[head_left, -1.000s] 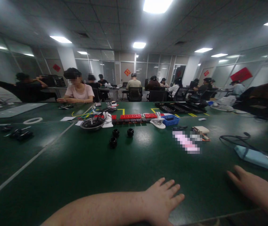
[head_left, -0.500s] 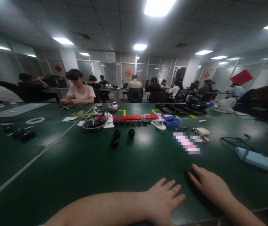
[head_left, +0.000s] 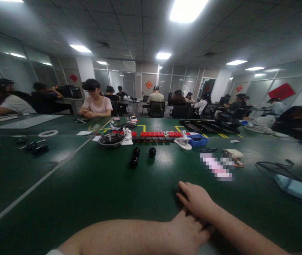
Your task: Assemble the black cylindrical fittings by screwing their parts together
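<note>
The green table [head_left: 100,191] fills the lower half of the view, a pale seam slanting across it toward the near left corner. By its near edge the left hand [head_left: 184,228] lies palm down with fingers spread. The right hand [head_left: 197,198] crosses over it — thumb a little apart from the forefinger, the rest mostly hidden — and blocks sight of some of the left fingers; whether the hands touch, or what is under the palms, cannot be told. Past the far edge, left of centre, sits a person in a pink top [head_left: 97,105]. A black tray [head_left: 210,125] lies along the far edge, right of centre. Toward the right edge is a pale blue case [head_left: 296,189], beside a black cable. Beyond the hands, away from the near edge, lies a pink item [head_left: 216,168], pixelated. Farther toward the far edge, a row of red blocks [head_left: 153,134] runs between a dark bowl [head_left: 110,145] and a blue bin [head_left: 198,141]; marks on the blocks are too small to read. Nearest on the hands' left, well apart from them, three black round pieces [head_left: 133,162] cluster mid-table — the red wall hangings [head_left: 282,91] carry nothing legible
</note>
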Tool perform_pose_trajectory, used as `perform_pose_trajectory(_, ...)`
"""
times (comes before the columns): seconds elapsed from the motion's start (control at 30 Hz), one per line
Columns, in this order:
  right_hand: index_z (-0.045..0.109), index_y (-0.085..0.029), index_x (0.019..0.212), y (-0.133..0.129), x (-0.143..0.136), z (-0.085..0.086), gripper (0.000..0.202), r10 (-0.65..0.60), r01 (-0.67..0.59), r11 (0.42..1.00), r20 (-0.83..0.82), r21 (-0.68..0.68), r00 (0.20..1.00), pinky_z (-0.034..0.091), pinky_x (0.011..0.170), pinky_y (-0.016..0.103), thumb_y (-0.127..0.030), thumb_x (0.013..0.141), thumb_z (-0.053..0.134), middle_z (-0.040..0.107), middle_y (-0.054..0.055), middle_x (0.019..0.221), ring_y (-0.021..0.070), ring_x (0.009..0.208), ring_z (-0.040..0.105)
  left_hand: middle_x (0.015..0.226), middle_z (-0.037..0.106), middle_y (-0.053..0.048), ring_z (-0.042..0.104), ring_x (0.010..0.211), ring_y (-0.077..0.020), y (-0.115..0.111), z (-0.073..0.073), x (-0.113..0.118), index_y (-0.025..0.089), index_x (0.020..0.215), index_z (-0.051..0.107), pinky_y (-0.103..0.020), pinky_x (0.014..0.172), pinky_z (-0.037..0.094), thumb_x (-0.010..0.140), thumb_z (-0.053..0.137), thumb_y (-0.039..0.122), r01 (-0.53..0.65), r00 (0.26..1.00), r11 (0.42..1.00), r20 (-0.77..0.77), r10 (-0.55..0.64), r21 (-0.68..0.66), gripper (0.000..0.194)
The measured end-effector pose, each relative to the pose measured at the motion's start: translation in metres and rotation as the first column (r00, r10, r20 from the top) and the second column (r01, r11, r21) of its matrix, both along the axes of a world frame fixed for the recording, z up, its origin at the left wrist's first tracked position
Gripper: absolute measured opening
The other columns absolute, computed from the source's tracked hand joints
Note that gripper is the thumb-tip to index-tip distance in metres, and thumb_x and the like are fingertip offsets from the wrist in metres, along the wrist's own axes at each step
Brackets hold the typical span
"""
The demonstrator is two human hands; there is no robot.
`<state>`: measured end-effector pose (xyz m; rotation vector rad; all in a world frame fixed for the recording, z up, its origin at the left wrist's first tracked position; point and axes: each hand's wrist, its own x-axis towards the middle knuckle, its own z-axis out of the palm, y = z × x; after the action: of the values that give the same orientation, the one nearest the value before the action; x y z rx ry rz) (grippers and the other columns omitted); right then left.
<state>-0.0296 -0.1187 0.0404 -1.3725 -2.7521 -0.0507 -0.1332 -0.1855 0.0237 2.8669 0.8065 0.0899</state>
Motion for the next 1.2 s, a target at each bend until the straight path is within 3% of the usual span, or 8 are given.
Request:
perform_pose_trajectory(0.2,0.048,-0.020,0.085,0.007,-0.024,0.002,0.018,0.044,-0.043,0.999,0.014,-0.011,0.999,0.035,0.055,0.024,-0.035,0.081,0.038,0.058,0.004,0.077,0.0165,0.068,0.056,0.139,0.017,-0.012,0.011,0.127,-0.0280,0.002,-0.004,0.002,0.012,0.133,0.012,-0.044,0.092,0.026,0.074,0.042,0.034,0.005,0.999,1.000,0.048,-0.005,0.011,0.070)
perform_pose_trajectory(0.43,0.046,-0.020,0.088,0.025,-0.060,0.002,0.021,0.133,-0.133,0.991,0.023,0.001,0.991,0.037,0.056,0.024,-0.038,0.076,0.045,0.058,0.005,0.081,0.0175,0.070,0.057,0.138,0.018,-0.013,0.006,0.128,-0.0282,0.004,-0.001,0.004,0.009,0.131,0.020,-0.053,0.094,0.017,0.076,0.035,0.033,0.011,1.000,1.000,0.004,-0.011,0.004,0.062)
perform_pose_trajectory(0.8,0.045,-0.020,0.095,0.071,-0.114,0.000,0.026,0.113,-0.112,0.993,0.014,-0.020,0.994,0.040,0.059,0.027,-0.039,0.077,0.044,0.058,0.007,0.087,0.0199,0.076,0.057,0.138,0.023,-0.009,0.012,0.127,-0.0266,0.012,-0.021,0.010,0.014,0.127,0.030,-0.055,0.094,0.019,0.083,0.028,0.034,0.029,0.998,0.998,-0.051,-0.027,0.049,0.049)
perform_pose_trajectory(0.9,0.044,-0.020,0.096,0.083,-0.124,-0.001,0.027,0.094,-0.094,0.995,0.005,-0.029,0.996,0.041,0.060,0.026,-0.039,0.077,0.044,0.058,0.007,0.089,0.0196,0.078,0.057,0.136,0.028,-0.006,0.015,0.126,-0.0270,0.014,-0.029,0.013,0.017,0.126,0.032,-0.055,0.093,0.020,0.083,0.027,0.034,0.011,0.998,0.998,-0.063,-0.007,0.069,0.047)
perform_pose_trajectory(1.03,0.044,-0.020,0.097,0.098,-0.134,-0.004,0.028,0.059,-0.059,0.997,-0.011,-0.040,0.998,0.041,0.061,0.027,-0.039,0.076,0.046,0.059,0.008,0.089,0.0204,0.079,0.057,0.122,0.047,-0.006,0.025,0.122,-0.0286,0.017,-0.035,0.015,0.018,0.110,0.051,-0.053,0.093,0.020,0.078,0.035,0.033,0.017,0.997,0.987,-0.079,-0.004,0.162,0.039)
perform_pose_trajectory(1.2,0.040,-0.020,0.103,0.109,-0.143,-0.009,0.033,0.011,-0.014,0.999,-0.068,-0.035,0.998,0.041,0.061,0.027,-0.038,0.075,0.047,0.058,0.008,0.092,0.0211,0.081,0.057,0.122,0.048,-0.005,0.025,0.122,-0.0286,0.018,-0.032,0.012,0.018,0.112,0.049,-0.051,0.091,0.025,0.074,0.038,0.037,0.045,0.996,0.985,-0.081,-0.032,0.167,0.044)
